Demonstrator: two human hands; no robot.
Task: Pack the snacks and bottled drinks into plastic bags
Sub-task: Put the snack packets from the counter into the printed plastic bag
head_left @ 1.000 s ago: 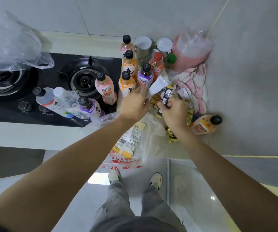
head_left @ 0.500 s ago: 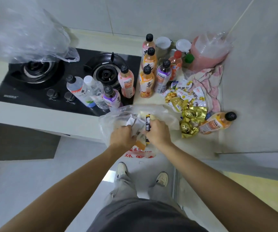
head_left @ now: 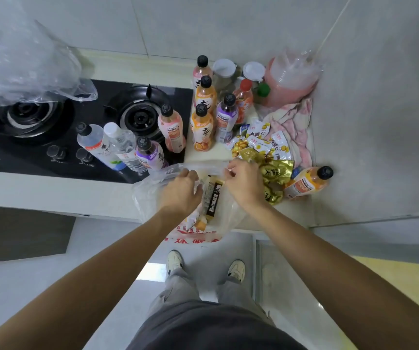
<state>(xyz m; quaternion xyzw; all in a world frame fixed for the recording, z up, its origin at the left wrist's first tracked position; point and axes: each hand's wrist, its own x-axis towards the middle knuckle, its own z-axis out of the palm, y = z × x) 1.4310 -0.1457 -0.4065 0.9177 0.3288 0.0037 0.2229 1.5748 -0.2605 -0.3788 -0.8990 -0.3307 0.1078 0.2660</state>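
Both hands work at a clear plastic bag (head_left: 152, 195) on the pale counter (head_left: 51, 190): left hand (head_left: 181, 192) and right hand (head_left: 245, 183) each pinch its rim. A few snack packets (head_left: 209, 200) lie inside; gold and white packets (head_left: 261, 150) and many drink bottles (head_left: 202, 127) wait outside.

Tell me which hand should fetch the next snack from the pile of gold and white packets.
Right, probably. The right hand sits at the clear plastic bag's rim, directly beside the pile of gold and white snack packets. The left hand is on the bag's far side and can hold it open.
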